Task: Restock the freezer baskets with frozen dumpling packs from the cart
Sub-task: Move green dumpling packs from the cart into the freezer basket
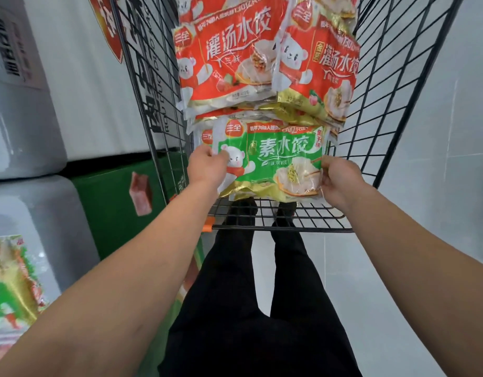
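White foam boxes (25,126) stand stacked left of the cart (392,85). The left hand (206,167) pinches the green dumpling pack (273,161) at its left edge, and the right hand (339,180) clamps its right edge, probably to keep the slack bag level. The pack lies at the cart's near edge; red packs (226,58) pile towards the far end.
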